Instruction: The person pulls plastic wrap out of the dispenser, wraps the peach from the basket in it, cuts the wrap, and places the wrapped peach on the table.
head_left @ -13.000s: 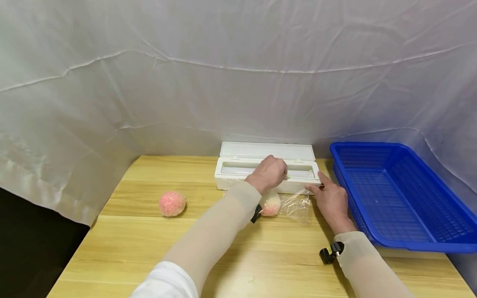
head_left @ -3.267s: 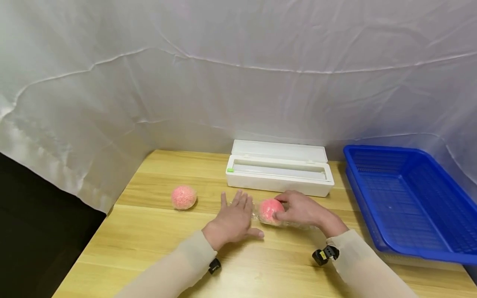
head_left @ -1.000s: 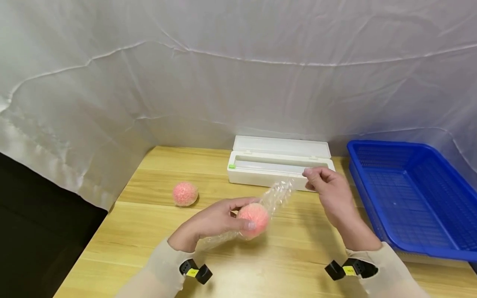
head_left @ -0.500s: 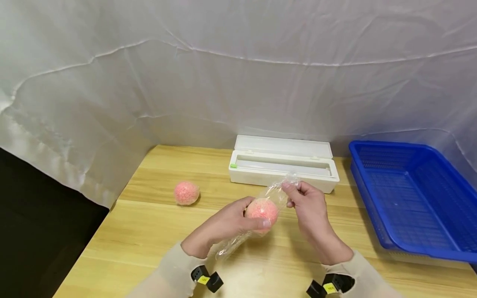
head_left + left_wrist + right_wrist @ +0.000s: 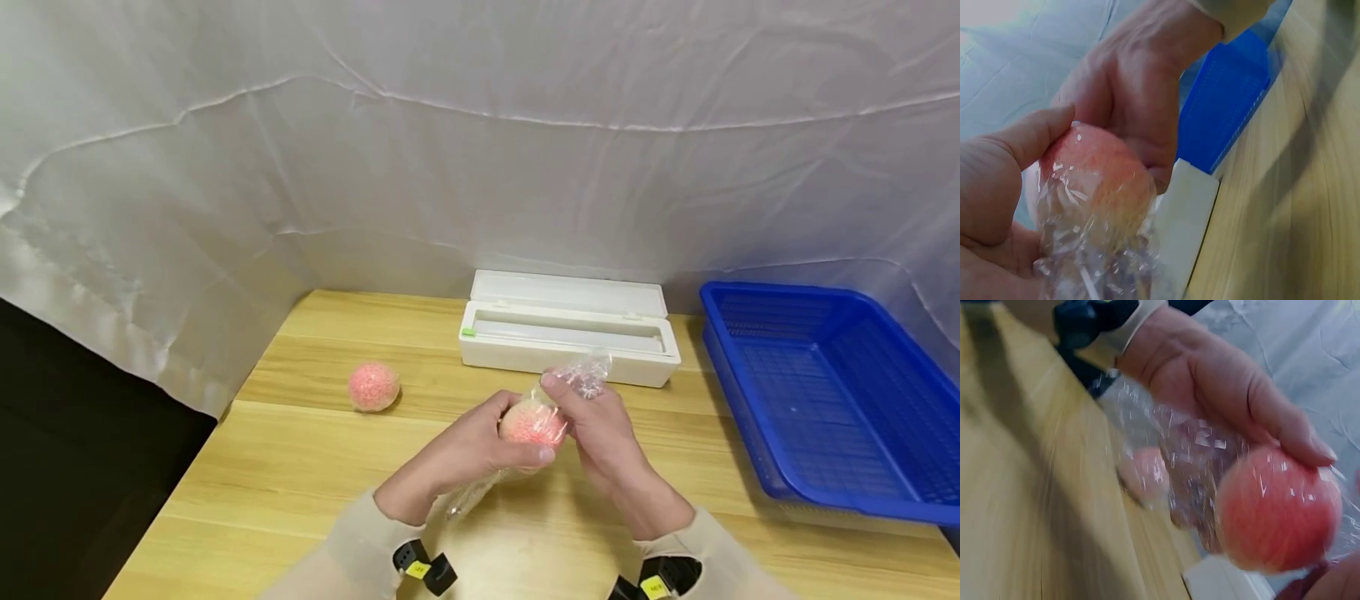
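A peach point(image 5: 531, 423) with a pink and pale skin is held above the table, wrapped in clear cling film point(image 5: 591, 372). My left hand point(image 5: 472, 446) grips it from the left, thumb across the near side. From the right, my right hand point(image 5: 603, 433) pinches the gathered film beside the fruit, thumb on top. A loose twisted tail of film hangs below the left hand. In the left wrist view, crinkled film covers part of the peach point(image 5: 1100, 162). The right wrist view shows film stretched tight over the peach point(image 5: 1279, 509); some right-hand fingers are hidden behind it.
Behind the hands stands a white cling film dispenser point(image 5: 502, 356), its lid raised and a green slider at its left end. A second peach point(image 5: 373, 387) lies on the wooden table point(image 5: 300, 467) to the left. At the right is a blue plastic basket point(image 5: 787, 290).
Earlier, the peach lay on the table under film. The left hand has since lifted it. Over the last second my right hand came down leftward and took hold of the film's right end.
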`<action>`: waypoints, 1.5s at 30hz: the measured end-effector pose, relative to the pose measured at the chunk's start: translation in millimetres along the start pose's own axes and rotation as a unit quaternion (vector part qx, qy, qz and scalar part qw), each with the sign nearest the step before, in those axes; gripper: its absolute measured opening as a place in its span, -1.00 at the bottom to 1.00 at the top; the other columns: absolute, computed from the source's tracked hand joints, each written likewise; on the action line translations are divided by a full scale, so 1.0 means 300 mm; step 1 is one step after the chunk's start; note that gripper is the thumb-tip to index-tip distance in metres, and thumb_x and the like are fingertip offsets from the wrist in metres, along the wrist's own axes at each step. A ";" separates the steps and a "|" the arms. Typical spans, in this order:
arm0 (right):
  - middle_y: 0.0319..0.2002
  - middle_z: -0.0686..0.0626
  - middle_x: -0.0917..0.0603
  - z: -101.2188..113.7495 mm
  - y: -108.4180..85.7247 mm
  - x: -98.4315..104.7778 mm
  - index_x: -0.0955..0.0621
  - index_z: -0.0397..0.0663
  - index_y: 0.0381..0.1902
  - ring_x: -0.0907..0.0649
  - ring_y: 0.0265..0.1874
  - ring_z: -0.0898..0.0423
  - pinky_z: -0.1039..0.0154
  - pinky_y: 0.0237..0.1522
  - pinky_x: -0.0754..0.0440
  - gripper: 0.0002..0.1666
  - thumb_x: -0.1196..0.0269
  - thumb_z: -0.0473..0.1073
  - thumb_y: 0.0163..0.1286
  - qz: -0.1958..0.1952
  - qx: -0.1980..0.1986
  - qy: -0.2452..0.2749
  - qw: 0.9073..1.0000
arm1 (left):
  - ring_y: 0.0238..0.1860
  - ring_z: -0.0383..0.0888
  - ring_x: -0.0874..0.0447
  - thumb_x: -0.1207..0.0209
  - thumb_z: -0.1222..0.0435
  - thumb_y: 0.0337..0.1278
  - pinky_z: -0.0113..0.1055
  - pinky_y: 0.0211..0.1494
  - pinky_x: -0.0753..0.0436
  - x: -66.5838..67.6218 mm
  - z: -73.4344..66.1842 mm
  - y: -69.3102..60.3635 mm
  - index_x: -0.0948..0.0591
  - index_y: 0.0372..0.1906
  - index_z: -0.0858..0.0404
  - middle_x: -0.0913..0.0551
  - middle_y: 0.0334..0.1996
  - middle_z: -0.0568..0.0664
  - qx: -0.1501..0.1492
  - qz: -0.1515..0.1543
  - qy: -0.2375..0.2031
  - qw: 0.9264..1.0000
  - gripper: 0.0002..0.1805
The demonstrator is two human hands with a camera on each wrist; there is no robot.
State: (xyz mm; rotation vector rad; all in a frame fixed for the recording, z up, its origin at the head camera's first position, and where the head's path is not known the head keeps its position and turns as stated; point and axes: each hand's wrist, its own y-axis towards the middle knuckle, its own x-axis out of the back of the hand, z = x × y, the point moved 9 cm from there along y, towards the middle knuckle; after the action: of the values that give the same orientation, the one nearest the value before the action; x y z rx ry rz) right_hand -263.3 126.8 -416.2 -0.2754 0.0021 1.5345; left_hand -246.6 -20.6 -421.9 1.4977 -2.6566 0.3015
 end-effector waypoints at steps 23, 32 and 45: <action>-0.37 0.04 -0.75 0.014 -0.042 0.037 -0.75 -0.06 -0.36 -0.65 -0.40 0.26 0.42 -0.35 -0.70 -0.79 -0.32 -0.22 0.54 -0.053 0.029 0.079 0.995 | 0.19 -0.07 -0.65 -0.54 0.32 0.07 -0.24 0.26 -0.67 0.006 -0.060 -0.062 -0.46 0.48 0.17 -0.60 0.28 0.07 -0.091 0.033 -0.028 0.995 -0.17; -0.21 -0.02 -0.65 -0.001 -0.067 -0.012 -0.70 -0.19 -0.19 -0.65 -0.17 0.14 0.29 -0.08 -0.76 -0.76 -0.26 -0.12 0.60 0.030 -0.001 0.067 0.997 | 0.24 -0.09 -0.58 -0.56 0.36 0.01 -0.22 0.34 -0.63 -0.015 -0.118 -0.089 -0.45 0.49 0.22 -0.51 0.36 0.12 -0.154 0.106 -0.065 0.980 -0.13; -0.28 0.05 -0.67 0.027 -0.103 -0.022 -0.72 -0.04 -0.36 -0.63 -0.21 0.16 0.33 -0.20 -0.70 -0.74 -0.27 -0.14 0.59 0.062 0.014 0.020 0.998 | 0.26 -0.16 -0.46 -0.65 0.40 -0.17 -0.09 0.44 -0.50 0.003 -0.146 -0.100 -0.49 0.42 0.00 -0.45 0.26 -0.07 -0.184 0.083 0.068 0.977 -0.06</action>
State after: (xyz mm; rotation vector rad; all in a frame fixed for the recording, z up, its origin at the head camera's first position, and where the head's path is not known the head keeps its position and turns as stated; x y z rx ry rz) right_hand -234.6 121.4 -401.7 -0.2874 0.0738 1.6513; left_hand -222.9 -27.4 -375.0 1.1071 -2.5518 -0.0758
